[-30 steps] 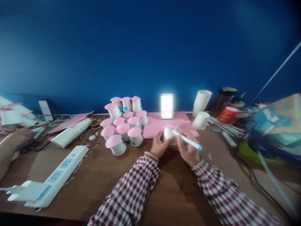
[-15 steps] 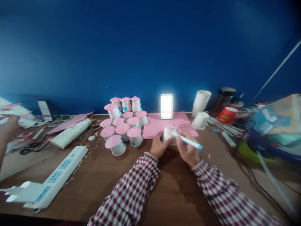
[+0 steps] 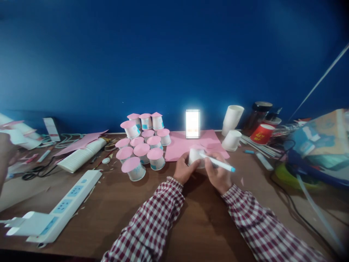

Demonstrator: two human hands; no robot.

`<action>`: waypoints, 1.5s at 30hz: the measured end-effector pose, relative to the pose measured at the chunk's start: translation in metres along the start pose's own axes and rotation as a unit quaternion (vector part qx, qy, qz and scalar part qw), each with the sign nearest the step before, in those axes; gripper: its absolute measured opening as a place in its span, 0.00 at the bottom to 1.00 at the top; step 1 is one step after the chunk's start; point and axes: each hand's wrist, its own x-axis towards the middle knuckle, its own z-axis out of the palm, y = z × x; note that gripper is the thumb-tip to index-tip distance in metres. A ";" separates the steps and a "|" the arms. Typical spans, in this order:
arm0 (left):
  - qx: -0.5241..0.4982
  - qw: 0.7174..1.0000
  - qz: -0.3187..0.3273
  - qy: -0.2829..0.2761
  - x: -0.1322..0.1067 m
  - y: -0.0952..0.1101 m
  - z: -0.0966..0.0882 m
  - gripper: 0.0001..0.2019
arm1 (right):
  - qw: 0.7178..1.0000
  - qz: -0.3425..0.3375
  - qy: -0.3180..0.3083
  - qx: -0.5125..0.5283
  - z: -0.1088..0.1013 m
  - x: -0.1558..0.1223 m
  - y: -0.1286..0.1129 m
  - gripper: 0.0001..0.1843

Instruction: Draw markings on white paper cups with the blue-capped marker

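My left hand is closed round the left side of a white paper cup that stands upside down at the near edge of a pink sheet. A white marker with a light blue end is gripped in my right hand. Its tip meets or nearly meets the right side of the cup; contact is hard to make out. To the left stand several paper cups topped with pink paper discs, some with blue patches on their sides.
A power strip with a plugged-in adapter lies at the front left, near a stack of cups. Another person's hand shows at the left edge. White cups, a red cup and a basket stand right.
The other person's hand at the far left has shifted and now looks more blurred. My two hands, the cup and the marker have hardly moved.
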 end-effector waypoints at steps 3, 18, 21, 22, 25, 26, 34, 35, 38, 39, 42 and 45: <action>-0.001 1.000 -0.002 0.003 0.000 0.001 0.000 0.24 | 1.000 0.004 0.003 -0.006 0.000 0.000 0.000 0.08; 0.006 1.000 0.000 -0.005 0.000 0.000 0.000 0.24 | 1.000 0.009 0.014 -0.010 0.001 0.000 0.002 0.09; 0.004 1.000 0.002 -0.006 0.000 0.001 0.000 0.24 | 1.000 0.008 0.013 -0.007 0.000 0.001 0.002 0.08; 0.004 1.000 0.002 -0.006 0.000 0.001 -0.001 0.24 | 1.000 0.008 0.013 -0.006 0.000 0.001 0.001 0.08; 0.008 1.000 0.005 -0.004 -0.001 0.001 -0.001 0.24 | 1.000 0.014 0.009 0.000 -0.001 0.001 0.000 0.08; 0.010 1.000 0.007 -0.004 -0.001 0.001 -0.001 0.23 | 1.000 0.016 0.005 0.003 -0.001 0.001 0.000 0.08; 0.008 1.000 -0.004 -0.005 -0.001 0.002 0.000 0.24 | 1.000 0.003 0.027 -0.005 -0.001 0.000 0.002 0.07; 0.008 1.000 -0.004 -0.006 -0.001 0.003 0.000 0.24 | 1.000 0.002 0.025 -0.005 -0.001 0.001 0.002 0.07; 0.010 1.000 0.002 -0.007 -0.001 0.004 0.000 0.23 | 1.000 0.001 0.017 -0.005 -0.001 0.001 0.002 0.07; 0.011 1.000 0.004 -0.006 -0.001 0.004 0.000 0.23 | 1.000 -0.001 0.016 -0.005 -0.001 0.001 0.002 0.07; 0.012 1.000 0.001 -0.005 -0.001 0.004 0.001 0.23 | 1.000 0.000 0.012 -0.003 -0.001 0.001 0.002 0.07; 0.011 1.000 -0.003 -0.002 -0.001 0.004 0.001 0.23 | 1.000 0.002 0.008 -0.003 0.000 0.000 0.002 0.07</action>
